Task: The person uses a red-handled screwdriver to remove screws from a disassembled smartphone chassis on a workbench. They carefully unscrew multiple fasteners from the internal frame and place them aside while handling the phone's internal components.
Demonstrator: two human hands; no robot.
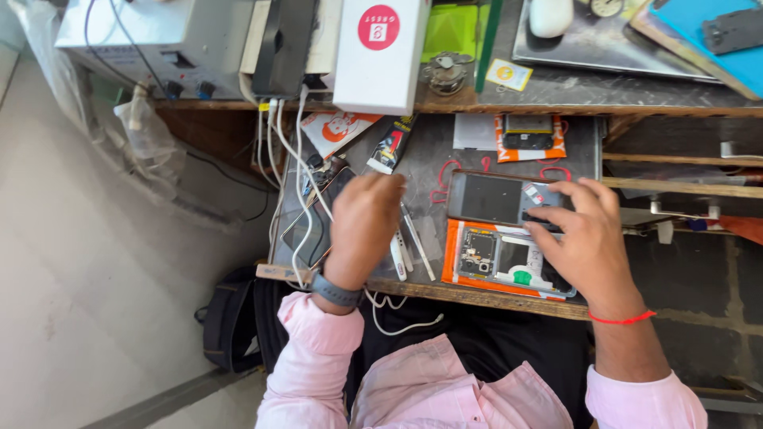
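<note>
The right hand (584, 238) lies over the right end of a dark phone panel (493, 199), its fingers (548, 214) curled down and pinching that end, while the panel hangs just above an opened phone body (501, 258) resting on an orange mat (451, 250) near the front edge of the tabletop (445, 151). The left hand (364, 226) rests knuckles-up at the middle of the tabletop, fingers folded under; whether they grip anything cannot be told. Tweezers (415, 238) lie just beside it, between the hands. Another phone (314, 218) and white cables (298, 159) crowd the left edge, leaving only a narrow bare strip between the hands.
</note>
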